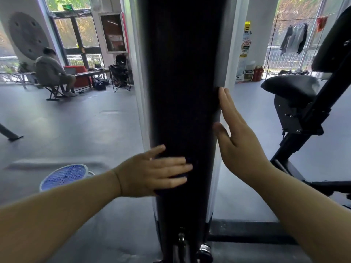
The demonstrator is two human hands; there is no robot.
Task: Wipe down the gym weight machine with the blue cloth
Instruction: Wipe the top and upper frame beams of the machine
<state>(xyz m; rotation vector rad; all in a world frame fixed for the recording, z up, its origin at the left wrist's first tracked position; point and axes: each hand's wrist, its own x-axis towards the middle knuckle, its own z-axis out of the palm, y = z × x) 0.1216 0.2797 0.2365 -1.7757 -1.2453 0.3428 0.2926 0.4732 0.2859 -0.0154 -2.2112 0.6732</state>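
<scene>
Blue cloth (190, 160) sat pinned flat against the black front of the weight machine (180, 82), near and centre, under my left grip (153, 171) — fingers straight and spread, pressing rather than pinching, which I judged right for a broad wipe. My right grip (239, 133) lay flat and unclenched on the machine's right edge — likely as a brace. The cloth looked dark, almost lost against the matt black surface.

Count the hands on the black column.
2: left hand presses the blue cloth low on the black column; right hand lies flat on its right edge, higher up.
</scene>
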